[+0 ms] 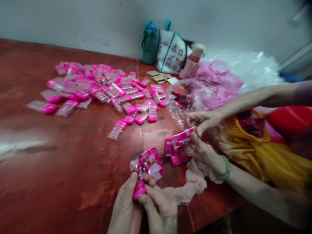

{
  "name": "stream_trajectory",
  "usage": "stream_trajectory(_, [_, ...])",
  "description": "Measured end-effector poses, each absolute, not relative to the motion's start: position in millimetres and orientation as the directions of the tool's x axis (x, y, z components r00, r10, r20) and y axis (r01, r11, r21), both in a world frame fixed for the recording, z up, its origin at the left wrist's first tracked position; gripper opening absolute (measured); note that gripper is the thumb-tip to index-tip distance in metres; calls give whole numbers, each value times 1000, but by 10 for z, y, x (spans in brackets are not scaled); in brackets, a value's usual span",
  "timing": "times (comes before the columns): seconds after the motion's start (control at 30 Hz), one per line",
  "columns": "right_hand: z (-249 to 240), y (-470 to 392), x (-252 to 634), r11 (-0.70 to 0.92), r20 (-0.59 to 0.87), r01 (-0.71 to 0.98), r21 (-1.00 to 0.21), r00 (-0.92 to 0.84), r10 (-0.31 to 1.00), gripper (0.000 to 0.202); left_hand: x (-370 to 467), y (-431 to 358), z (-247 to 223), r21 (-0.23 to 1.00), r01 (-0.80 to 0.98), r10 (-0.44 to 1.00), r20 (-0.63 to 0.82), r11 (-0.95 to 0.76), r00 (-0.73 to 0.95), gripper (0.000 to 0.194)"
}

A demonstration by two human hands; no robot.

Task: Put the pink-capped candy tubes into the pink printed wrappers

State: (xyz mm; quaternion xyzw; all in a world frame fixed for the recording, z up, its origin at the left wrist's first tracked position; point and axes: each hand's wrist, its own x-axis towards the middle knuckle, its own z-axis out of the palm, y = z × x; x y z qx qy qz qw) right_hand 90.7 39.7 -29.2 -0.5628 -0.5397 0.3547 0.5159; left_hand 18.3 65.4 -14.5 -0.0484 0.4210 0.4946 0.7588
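Head view shows the left hand [125, 195] and right hand [159, 204] both grasping a small pink-capped container [139, 189], its pink end toward the wearer and its clear part between the fingers. Just beyond the right hand's fingertips lie printed pink packets [152, 162]. Farther ahead and to the left of both hands spreads a pile of clear containers [97, 83] with pink ends, many holding small pale pink balls. Ahead and to the right of the right hand, another person's hands [201, 136] pinch more pink packets [180, 141]; a green bracelet [226, 167] circles the nearer wrist. Beyond those hands, a clear plastic bag [174, 105] holds dark red pieces, too blurred to identify; right of them, a yellow basket [235, 128] contains dark reddish pieces. A crumpled pale cloth [192, 185] lies just right of the right hand. All this is on a reddish-brown bench [80, 162]. Far ahead of the hands, a white patterned bag [170, 53], a green dotted bag [149, 47] and a bottle [195, 60] stand near a pale wall [85, 26].
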Motion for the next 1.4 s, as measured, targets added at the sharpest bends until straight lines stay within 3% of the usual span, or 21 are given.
stream_trajectory(0.1, [-418, 406, 875, 104, 149, 211, -972, 213, 966, 19, 181, 672, -217, 341, -774, 690, -705, 534, 165, 24])
stream_trajectory(0.23, [-489, 424, 847, -13, 9, 79, -997, 277, 961, 11, 113, 694, -257, 291, -754, 625, -755, 589, 197, 21])
stream_trajectory(0.33, [-464, 422, 834, -52, -58, -28, -998, 312, 948, 11, 93, 673, -215, 359, -751, 655, -745, 555, 128, 18])
stream_trajectory(0.53, [-431, 423, 825, -17, -48, -104, -994, 303, 952, 4, 105, 647, -189, 406, -754, 692, -716, 517, 88, 19])
stream_trajectory(0.8, [-438, 431, 808, 68, 87, 77, -995, 278, 957, 13, 29, 695, -255, 379, -776, 696, -710, 504, 105, 20])
stream_trajectory(0.9, [-387, 416, 850, 105, 150, 185, -977, 249, 957, 15, -26, 694, -248, 451, -747, 716, -696, 488, 47, 20])
stream_trajectory(0.97, [-328, 413, 909, 158, 229, 269, -950, 255, 939, 14, -74, 682, -223, 576, -643, 762, -647, 505, 19, 16])
stream_trajectory(1.07, [-215, 437, 1039, 179, 299, 418, -891, 242, 923, 35, -111, 647, -159, 738, -308, 799, -566, 601, 205, 13])
stream_trajectory(1.13, [-146, 471, 1140, 140, 215, 466, -874, 112, 970, 39, -100, 628, -115, 793, -129, 786, -542, 595, 297, 9])
stream_trajectory(1.23, [-96, 517, 1268, 38, 0, 436, -899, -86, 996, 19, -85, 629, -88, 816, -92, 799, -527, 571, 289, 6])
stream_trajectory(1.4, [-145, 496, 1281, -215, -202, 271, -938, 72, 977, 16, -165, 651, -132, 811, -241, 846, -501, 533, 185, 22])
